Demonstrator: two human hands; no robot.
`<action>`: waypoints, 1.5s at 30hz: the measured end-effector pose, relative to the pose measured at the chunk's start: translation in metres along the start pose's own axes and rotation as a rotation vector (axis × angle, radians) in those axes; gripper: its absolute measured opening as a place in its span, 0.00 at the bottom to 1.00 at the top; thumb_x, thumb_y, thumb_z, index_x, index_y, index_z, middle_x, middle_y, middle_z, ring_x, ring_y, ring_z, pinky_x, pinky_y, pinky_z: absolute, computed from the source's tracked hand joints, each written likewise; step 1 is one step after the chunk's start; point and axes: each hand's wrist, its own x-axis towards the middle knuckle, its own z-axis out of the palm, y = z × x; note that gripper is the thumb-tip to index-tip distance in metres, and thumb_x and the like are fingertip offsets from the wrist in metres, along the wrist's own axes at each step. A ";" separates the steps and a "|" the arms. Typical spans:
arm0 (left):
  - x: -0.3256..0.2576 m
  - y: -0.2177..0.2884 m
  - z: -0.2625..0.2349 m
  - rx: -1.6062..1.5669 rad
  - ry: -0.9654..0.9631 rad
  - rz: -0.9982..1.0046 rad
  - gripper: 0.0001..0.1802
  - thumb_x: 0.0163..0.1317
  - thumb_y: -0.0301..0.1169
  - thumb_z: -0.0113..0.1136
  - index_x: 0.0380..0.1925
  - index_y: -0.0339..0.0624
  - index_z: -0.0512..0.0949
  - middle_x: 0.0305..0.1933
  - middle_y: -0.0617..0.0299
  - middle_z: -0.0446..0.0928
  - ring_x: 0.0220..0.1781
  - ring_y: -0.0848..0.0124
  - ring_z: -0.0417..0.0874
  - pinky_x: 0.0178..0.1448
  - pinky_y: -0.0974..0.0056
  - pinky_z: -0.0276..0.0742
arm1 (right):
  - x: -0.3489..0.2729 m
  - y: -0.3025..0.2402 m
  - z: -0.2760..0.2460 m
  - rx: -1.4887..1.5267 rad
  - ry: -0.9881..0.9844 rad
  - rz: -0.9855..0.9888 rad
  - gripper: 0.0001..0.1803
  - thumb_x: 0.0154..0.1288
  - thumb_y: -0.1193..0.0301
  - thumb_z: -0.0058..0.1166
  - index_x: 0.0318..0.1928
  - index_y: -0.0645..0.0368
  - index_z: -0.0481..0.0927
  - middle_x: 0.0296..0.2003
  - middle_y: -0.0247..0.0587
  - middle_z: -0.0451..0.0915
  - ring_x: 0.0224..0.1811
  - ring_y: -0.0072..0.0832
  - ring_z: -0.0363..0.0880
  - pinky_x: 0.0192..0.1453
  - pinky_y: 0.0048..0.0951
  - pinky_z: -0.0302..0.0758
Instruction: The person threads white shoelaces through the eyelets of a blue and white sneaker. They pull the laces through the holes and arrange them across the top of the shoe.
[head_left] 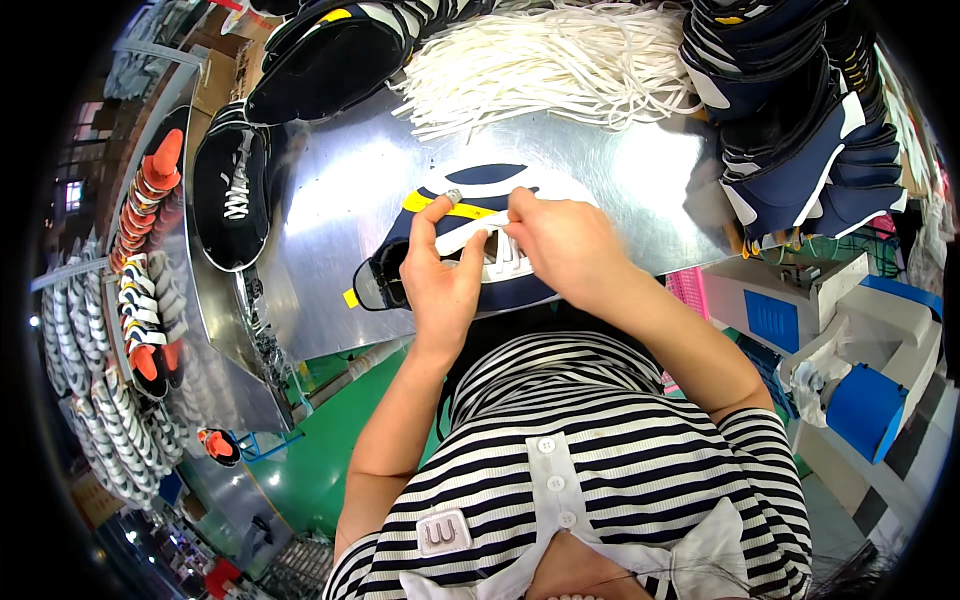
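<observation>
A navy and white shoe upper (pixel 470 200) with a yellow tag lies on the shiny metal table (pixel 340 200) near its front edge. My left hand (pixel 440 275) grips the upper's lower left part, thumb and finger pinching a white lace. My right hand (pixel 560 240) presses on the upper from the right, its fingertips holding the same white lace (pixel 470 236) at the eyelets. Both hands touch over the lacing area.
A heap of white laces (pixel 550 60) lies at the table's back. Stacks of navy uppers stand at the back left (pixel 330 50) and right (pixel 790 120). A laced upper (pixel 232 190) lies left. Racks of orange and white shoes (pixel 145 280) fill the far left. Blue and white machines (pixel 850 340) stand right.
</observation>
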 end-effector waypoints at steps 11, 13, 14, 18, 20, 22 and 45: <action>0.015 -0.002 -0.014 -0.128 -0.112 -0.135 0.28 0.61 0.18 0.63 0.61 0.34 0.66 0.53 0.54 0.76 0.52 0.71 0.79 0.57 0.68 0.77 | 0.005 0.006 -0.026 0.042 0.283 0.011 0.08 0.62 0.71 0.60 0.41 0.57 0.79 0.27 0.39 0.83 0.27 0.37 0.84 0.29 0.37 0.76; 0.016 -0.004 -0.009 -0.093 -0.096 -0.083 0.30 0.59 0.18 0.64 0.61 0.36 0.65 0.53 0.53 0.75 0.52 0.70 0.80 0.57 0.67 0.77 | 0.008 0.017 0.000 0.142 0.283 -0.004 0.08 0.60 0.71 0.61 0.40 0.56 0.79 0.27 0.38 0.83 0.26 0.36 0.83 0.28 0.35 0.75; 0.016 -0.008 -0.006 -0.028 -0.050 -0.032 0.30 0.59 0.18 0.64 0.61 0.35 0.65 0.53 0.53 0.75 0.52 0.70 0.80 0.57 0.67 0.77 | 0.012 0.017 0.009 0.198 0.283 -0.017 0.08 0.59 0.71 0.62 0.40 0.55 0.80 0.28 0.37 0.83 0.26 0.35 0.83 0.28 0.35 0.75; 0.016 -0.010 -0.004 -0.063 -0.033 -0.100 0.34 0.56 0.15 0.65 0.62 0.33 0.63 0.55 0.51 0.75 0.56 0.68 0.79 0.61 0.65 0.77 | 0.011 0.015 0.018 0.118 0.344 0.004 0.08 0.57 0.72 0.61 0.39 0.53 0.80 0.27 0.34 0.83 0.24 0.33 0.81 0.26 0.32 0.73; 0.023 0.006 -0.021 -0.321 -0.227 -0.195 0.32 0.56 0.16 0.66 0.60 0.33 0.65 0.54 0.52 0.75 0.52 0.69 0.81 0.57 0.65 0.78 | 0.010 0.020 0.019 0.185 0.378 0.061 0.07 0.60 0.72 0.61 0.39 0.54 0.81 0.27 0.34 0.83 0.22 0.31 0.80 0.26 0.31 0.73; 0.021 0.012 -0.038 -0.541 -0.410 -0.263 0.32 0.58 0.14 0.63 0.62 0.33 0.63 0.55 0.54 0.74 0.57 0.69 0.78 0.62 0.66 0.76 | 0.011 0.020 0.018 0.331 0.380 0.193 0.07 0.61 0.72 0.61 0.40 0.55 0.81 0.27 0.35 0.83 0.21 0.30 0.80 0.26 0.30 0.74; 0.026 0.019 -0.029 0.157 -0.265 -0.110 0.24 0.73 0.33 0.55 0.64 0.36 0.63 0.39 0.47 0.83 0.39 0.60 0.84 0.47 0.62 0.78 | -0.032 0.002 0.012 0.439 0.048 -0.315 0.13 0.57 0.72 0.66 0.45 0.52 0.85 0.21 0.35 0.75 0.18 0.31 0.74 0.23 0.28 0.69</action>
